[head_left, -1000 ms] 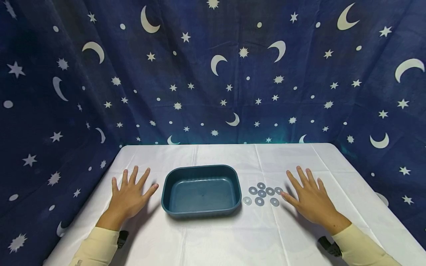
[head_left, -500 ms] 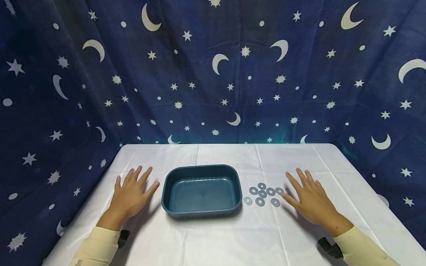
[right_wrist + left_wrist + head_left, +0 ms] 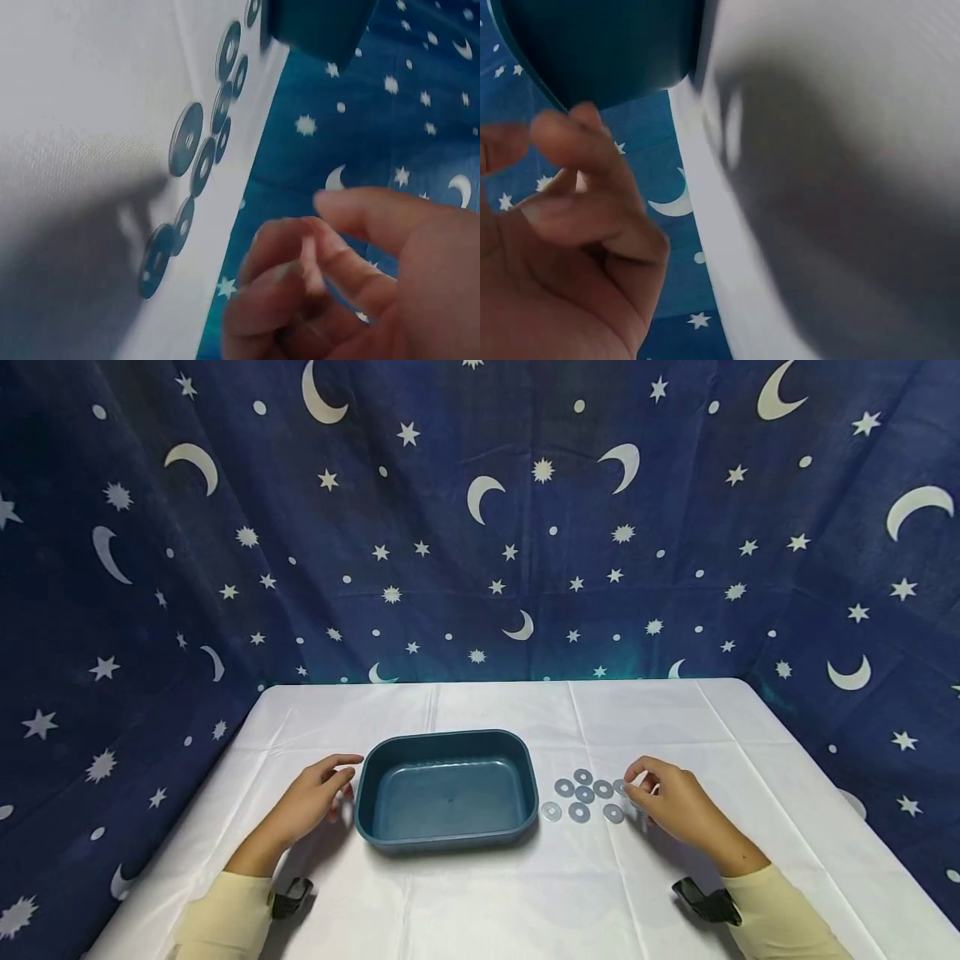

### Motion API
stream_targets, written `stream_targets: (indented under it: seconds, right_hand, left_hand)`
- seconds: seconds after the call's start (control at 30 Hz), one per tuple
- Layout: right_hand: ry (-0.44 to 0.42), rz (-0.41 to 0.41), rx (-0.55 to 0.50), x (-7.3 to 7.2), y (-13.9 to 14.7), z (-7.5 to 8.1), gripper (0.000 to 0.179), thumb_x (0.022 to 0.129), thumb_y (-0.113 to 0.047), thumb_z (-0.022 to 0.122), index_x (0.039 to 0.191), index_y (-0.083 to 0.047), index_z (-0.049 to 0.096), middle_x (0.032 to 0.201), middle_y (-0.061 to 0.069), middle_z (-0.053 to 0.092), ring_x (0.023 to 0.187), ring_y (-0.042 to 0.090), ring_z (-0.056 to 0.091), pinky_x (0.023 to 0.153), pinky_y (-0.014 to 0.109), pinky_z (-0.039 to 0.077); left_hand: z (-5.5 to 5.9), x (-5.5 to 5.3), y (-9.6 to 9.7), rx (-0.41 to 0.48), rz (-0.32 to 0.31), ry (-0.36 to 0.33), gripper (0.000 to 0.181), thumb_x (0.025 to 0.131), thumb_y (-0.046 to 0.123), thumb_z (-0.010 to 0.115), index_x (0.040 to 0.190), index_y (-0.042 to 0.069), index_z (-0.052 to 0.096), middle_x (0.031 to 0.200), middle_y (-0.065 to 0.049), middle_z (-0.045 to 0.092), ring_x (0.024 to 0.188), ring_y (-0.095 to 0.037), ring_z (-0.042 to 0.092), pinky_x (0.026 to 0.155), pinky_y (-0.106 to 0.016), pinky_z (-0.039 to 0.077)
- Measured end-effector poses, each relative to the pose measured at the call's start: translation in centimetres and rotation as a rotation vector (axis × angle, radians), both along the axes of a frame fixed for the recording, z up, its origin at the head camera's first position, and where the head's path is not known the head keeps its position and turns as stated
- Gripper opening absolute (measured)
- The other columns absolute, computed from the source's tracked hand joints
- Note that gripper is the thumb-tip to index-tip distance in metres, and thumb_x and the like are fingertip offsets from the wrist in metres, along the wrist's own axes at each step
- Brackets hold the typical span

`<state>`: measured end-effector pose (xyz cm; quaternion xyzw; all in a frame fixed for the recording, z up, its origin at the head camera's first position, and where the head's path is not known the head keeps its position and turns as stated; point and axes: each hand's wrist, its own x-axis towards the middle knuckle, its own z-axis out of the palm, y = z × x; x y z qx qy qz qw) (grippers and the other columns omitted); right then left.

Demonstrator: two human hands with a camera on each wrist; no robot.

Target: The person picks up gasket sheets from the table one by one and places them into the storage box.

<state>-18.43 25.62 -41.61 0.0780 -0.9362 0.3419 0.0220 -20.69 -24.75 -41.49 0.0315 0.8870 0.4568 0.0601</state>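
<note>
Washers [image 3: 579,796] are lying between the teal bin [image 3: 448,841] and the right hand [image 3: 678,806], well short of the desk [image 3: 487,902]'s right edge. Both hands are hanging loosely curled, holding nothing; the left hand [image 3: 309,802] is hovering just beside the bin. Right fingers are partly hiding the outermost washers, near edge's getting cropped.

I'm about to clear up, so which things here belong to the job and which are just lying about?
Likely the job:
washers, by the right hand
bin, by the left hand

Just around:
curtain
tablecloth
wrist gear
</note>
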Motion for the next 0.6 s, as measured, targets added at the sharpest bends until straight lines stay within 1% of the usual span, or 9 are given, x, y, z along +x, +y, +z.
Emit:
stream_targets:
  seconds: [0.1,0.23,0.33,0.43,0.53,0.6]
  right_hand:
    - [-0.128,0.005,-0.045,-0.6,0.6,-0.6,0.015,0.094,-0.012,0.066,0.105,-0.004,0.060,0.064,0.006,0.056,0.045,0.017,0.053,0.043,0.029,0.044]
    - [-0.243,0.015,-0.062,-0.9,1.5,-1.6,0.019,0.093,-0.010,0.064,0.109,-0.004,0.055,0.060,0.006,0.054,0.042,0.018,0.052,0.040,0.030,0.045]
    - [-0.287,0.022,-0.070,-0.8,2.1,-2.2,0.022,0.093,-0.008,0.064,0.111,-0.004,0.053,0.060,0.006,0.053,0.040,0.017,0.052,0.039,0.031,0.046]
    - [-0.303,0.057,-0.091,-0.8,2.5,-2.7,0.025,0.093,-0.007,0.064,0.115,-0.004,0.051,0.059,0.006,0.053,0.039,0.016,0.052,0.038,0.033,0.047]
    - [-0.310,0.104,-0.115,-0.9,2.8,-3.0,0.029,0.094,-0.007,0.064,0.117,-0.003,0.048,0.059,0.007,0.055,0.038,0.015,0.053,0.038,0.034,0.048]
    - [-0.324,0.120,-0.130,-1.0,2.9,-3.2,0.031,0.094,-0.007,0.064,0.119,-0.002,0.047,0.058,0.008,0.055,0.038,0.015,0.053,0.038,0.035,0.049]
  left_hand:
    - [-0.4,-0.3,0.1,0.092,-0.027,-0.085,0.045,0.104,0.020,0.046,0.146,0.004,0.046,0.081,-0.009,0.059,0.059,-0.018,0.052,0.054,-0.031,0.048]
    - [-0.7,-0.4,0.2,0.181,-0.046,-0.158,0.050,0.101,0.018,0.048,0.149,0.006,0.041,0.072,-0.004,0.053,0.060,-0.018,0.051,0.051,-0.029,0.043]
    - [-0.9,-0.4,0.1,0.214,-0.078,-0.169,0.053,0.101,0.019,0.052,0.151,0.006,0.038,0.072,-0.002,0.048,0.060,-0.017,0.051,0.050,-0.027,0.042]
    - [-1.1,-0.3,-0.1,0.231,-0.102,-0.159,0.054,0.102,0.019,0.054,0.151,0.005,0.036,0.073,-0.002,0.048,0.059,-0.016,0.052,0.050,-0.026,0.042]
    - [-1.3,-0.3,-0.3,0.239,-0.130,-0.144,0.055,0.103,0.018,0.053,0.151,0.001,0.033,0.074,-0.003,0.048,0.058,-0.016,0.055,0.050,-0.026,0.043]
    - [-1.5,-0.2,-0.5,0.243,-0.145,-0.143,0.056,0.103,0.018,0.053,0.152,0.000,0.032,0.075,-0.003,0.049,0.059,-0.016,0.056,0.050,-0.026,0.043]
